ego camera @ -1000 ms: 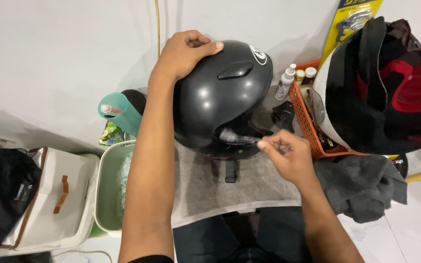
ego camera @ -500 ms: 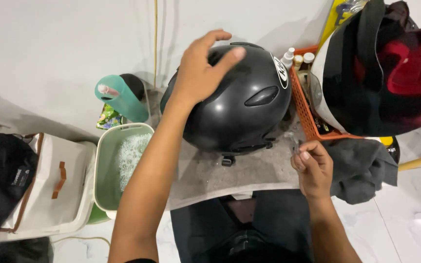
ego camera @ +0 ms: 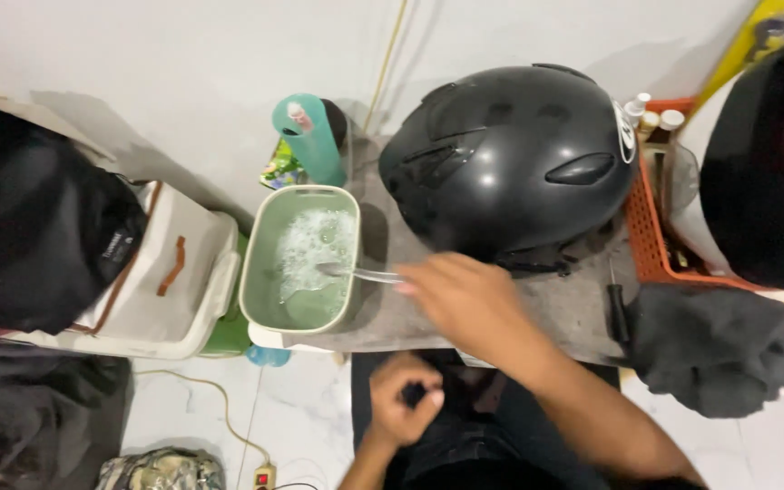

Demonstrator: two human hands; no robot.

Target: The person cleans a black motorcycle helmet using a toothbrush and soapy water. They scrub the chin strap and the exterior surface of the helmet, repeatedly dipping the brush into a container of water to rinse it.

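Note:
A glossy black helmet (ego camera: 510,154) rests on a grey mat (ego camera: 573,313) on a low table. My right hand (ego camera: 465,299) reaches left across the mat, below the helmet. It grips a clear-handled brush (ego camera: 356,272) whose head dips into foamy water in a pale green basin (ego camera: 251,263). My left hand (ego camera: 401,404) is down over my lap, its fingers curled around a small dark piece. Neither hand touches the helmet.
A teal bottle (ego camera: 310,136) stands behind the basin. An orange basket (ego camera: 641,227) with small bottles sits right of the helmet, beside a second dark helmet (ego camera: 773,154). A screwdriver (ego camera: 617,304) and dark cloth (ego camera: 719,349) lie on the right. On the left, a black bag (ego camera: 38,227) lies on a white box (ego camera: 183,272).
My left hand came off the top of the helmet and dropped to my lap. My right hand moved from the helmet's lower right edge leftward to the basin, now holding the brush.

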